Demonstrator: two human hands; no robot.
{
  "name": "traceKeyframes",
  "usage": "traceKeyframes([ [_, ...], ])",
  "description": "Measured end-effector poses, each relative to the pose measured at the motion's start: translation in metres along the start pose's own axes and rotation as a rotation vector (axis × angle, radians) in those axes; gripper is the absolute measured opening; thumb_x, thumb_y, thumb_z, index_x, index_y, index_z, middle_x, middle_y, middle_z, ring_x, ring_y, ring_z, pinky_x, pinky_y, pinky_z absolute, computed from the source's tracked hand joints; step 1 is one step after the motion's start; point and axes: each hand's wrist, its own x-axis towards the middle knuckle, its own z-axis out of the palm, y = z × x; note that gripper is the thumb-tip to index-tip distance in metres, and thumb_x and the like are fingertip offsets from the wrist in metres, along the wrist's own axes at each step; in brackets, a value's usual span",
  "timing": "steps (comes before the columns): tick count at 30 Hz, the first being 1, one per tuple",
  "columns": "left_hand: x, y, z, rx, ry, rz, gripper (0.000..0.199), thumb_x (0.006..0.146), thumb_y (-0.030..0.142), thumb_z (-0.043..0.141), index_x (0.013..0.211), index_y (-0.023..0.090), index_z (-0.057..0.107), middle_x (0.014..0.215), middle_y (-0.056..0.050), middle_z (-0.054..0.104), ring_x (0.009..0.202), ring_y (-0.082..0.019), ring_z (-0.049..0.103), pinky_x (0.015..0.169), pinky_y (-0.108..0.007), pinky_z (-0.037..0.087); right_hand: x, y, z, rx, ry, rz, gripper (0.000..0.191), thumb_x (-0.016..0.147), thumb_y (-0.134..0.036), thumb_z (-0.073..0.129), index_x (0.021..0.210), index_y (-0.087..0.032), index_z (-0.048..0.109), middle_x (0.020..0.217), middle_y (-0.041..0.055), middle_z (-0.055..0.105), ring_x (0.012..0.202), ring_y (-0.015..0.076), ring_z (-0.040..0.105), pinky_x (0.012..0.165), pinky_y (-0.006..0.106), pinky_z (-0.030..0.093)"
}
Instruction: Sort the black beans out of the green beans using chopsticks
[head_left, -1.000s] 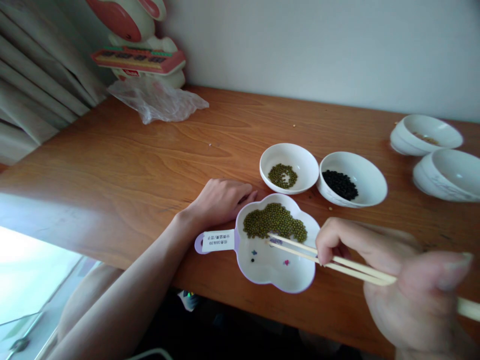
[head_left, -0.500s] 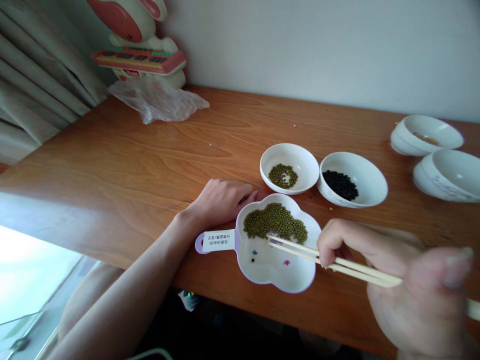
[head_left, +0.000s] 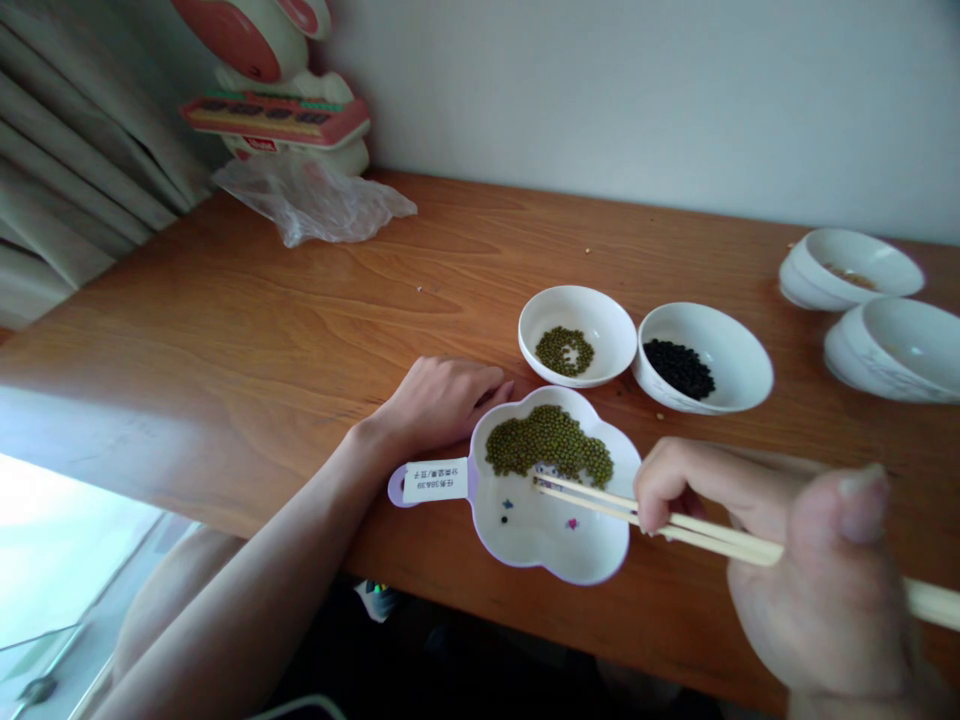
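My right hand [head_left: 757, 540] is closed around a pair of chopsticks [head_left: 697, 537], which point left into a white, cloud-shaped dish [head_left: 525, 550] with a purple rim and labelled handle. Their tips lie close together at the lower edge of a heap of green mung beans [head_left: 551, 440]; a small speck shows at the tips, too small to tell whether it is gripped. One black bean [head_left: 504, 520] lies apart on the dish's floor. My left hand [head_left: 450, 395] rests on the table against the dish's upper left edge, fingers loosely curled, nothing visible in them.
Behind the dish stand a white bowl [head_left: 611, 325] holding some mung beans and a bowl [head_left: 739, 365] of black beans. Two more white bowls [head_left: 874, 250] stand at the right. A plastic bag [head_left: 322, 205] lies before a rabbit-shaped toy keyboard [head_left: 277, 115] on the wooden table [head_left: 262, 310].
The right hand's thumb has shifted left and the chopsticks have turned slightly, their tips a little lower in the dish. My left hand stays put.
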Motion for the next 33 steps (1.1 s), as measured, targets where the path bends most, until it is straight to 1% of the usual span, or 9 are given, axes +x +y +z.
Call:
traceKeyframes([
  [4, 0.000, 0.000, 0.001, -0.005, 0.008, -0.005, 0.039, 0.104, 0.041, 0.045, 0.076, 0.020, 0.062, 0.071, 0.000, 0.066, 0.058, -0.012, 0.044, 0.057, -0.032, 0.017, 0.001, 0.000, 0.000, -0.021, 0.034, -0.027, 0.083, 0.092, -0.084, 0.013, 0.063, -0.024, 0.062, 0.061, 0.0023, 0.065, 0.057, 0.0197, 0.060, 0.053, 0.034, 0.039],
  [7, 0.000, 0.000, 0.001, -0.009, 0.006, -0.006, 0.040, 0.104, 0.043, 0.044, 0.077, 0.020, 0.063, 0.072, 0.000, 0.067, 0.059, -0.013, 0.045, 0.058, -0.032, 0.017, 0.002, 0.000, 0.000, -0.086, 0.109, -0.116, 0.084, 0.095, -0.080, 0.010, 0.059, -0.023, 0.061, 0.060, 0.0022, 0.066, 0.054, 0.0189, 0.062, 0.048, 0.033, 0.040],
  [11, 0.000, 0.000, 0.001, -0.008, 0.006, -0.013, 0.043, 0.104, 0.045, 0.043, 0.075, 0.020, 0.062, 0.072, -0.001, 0.068, 0.059, -0.013, 0.045, 0.058, -0.032, 0.016, 0.002, -0.002, -0.001, -0.105, 0.190, -0.131, 0.084, 0.095, -0.078, 0.008, 0.058, -0.023, 0.060, 0.049, -0.0008, 0.060, 0.040, 0.0151, 0.050, 0.041, 0.030, 0.038],
  [15, 0.000, 0.000, 0.001, -0.008, 0.004, -0.007, 0.042, 0.104, 0.044, 0.043, 0.076, 0.020, 0.063, 0.073, -0.001, 0.068, 0.059, -0.013, 0.046, 0.058, -0.031, 0.017, 0.002, -0.002, -0.005, -0.084, 0.169, -0.106, 0.080, 0.098, -0.074, 0.009, 0.061, -0.024, 0.058, 0.048, -0.0021, 0.059, 0.041, 0.0151, 0.053, 0.042, 0.029, 0.041],
  [20, 0.000, 0.000, 0.001, 0.000, 0.003, -0.006, 0.040, 0.104, 0.043, 0.044, 0.077, 0.020, 0.064, 0.074, 0.000, 0.068, 0.060, -0.013, 0.047, 0.058, -0.032, 0.018, -0.001, 0.006, -0.007, -0.170, 0.172, -0.113, 0.087, 0.095, -0.078, 0.003, 0.062, -0.023, 0.062, 0.049, -0.0015, 0.061, 0.040, 0.0152, 0.052, 0.041, 0.032, 0.034],
  [24, 0.000, 0.000, 0.001, 0.004, 0.004, -0.010, 0.040, 0.104, 0.042, 0.044, 0.077, 0.020, 0.064, 0.073, 0.000, 0.068, 0.060, -0.013, 0.048, 0.057, -0.032, 0.018, -0.004, 0.004, -0.010, -0.177, 0.088, -0.067, 0.085, 0.093, -0.080, 0.003, 0.066, -0.025, 0.061, 0.055, -0.0003, 0.063, 0.046, 0.0173, 0.056, 0.045, 0.033, 0.036],
  [27, 0.000, 0.001, 0.000, 0.001, -0.005, -0.008, 0.040, 0.104, 0.043, 0.045, 0.077, 0.021, 0.063, 0.073, 0.000, 0.068, 0.060, -0.013, 0.048, 0.057, -0.032, 0.018, -0.003, 0.003, -0.011, -0.192, 0.027, -0.014, 0.087, 0.090, -0.083, -0.003, 0.068, -0.025, 0.059, 0.057, 0.0007, 0.063, 0.050, 0.0185, 0.056, 0.047, 0.035, 0.035],
  [29, 0.000, 0.002, -0.001, 0.000, -0.008, -0.014, 0.040, 0.104, 0.043, 0.044, 0.077, 0.021, 0.063, 0.073, 0.000, 0.068, 0.060, -0.013, 0.048, 0.058, -0.032, 0.017, -0.002, 0.003, -0.011, -0.196, 0.017, -0.007, 0.089, 0.089, -0.082, -0.006, 0.068, -0.025, 0.059, 0.057, 0.0011, 0.062, 0.050, 0.0186, 0.055, 0.048, 0.035, 0.035],
  [33, 0.000, 0.002, -0.002, -0.009, -0.008, -0.023, 0.041, 0.104, 0.042, 0.043, 0.076, 0.020, 0.063, 0.073, -0.001, 0.068, 0.060, -0.013, 0.047, 0.058, -0.032, 0.017, 0.002, 0.003, -0.008, -0.200, 0.077, -0.045, 0.087, 0.093, -0.079, -0.002, 0.063, -0.025, 0.059, 0.059, 0.0020, 0.063, 0.055, 0.0198, 0.058, 0.051, 0.035, 0.038],
])
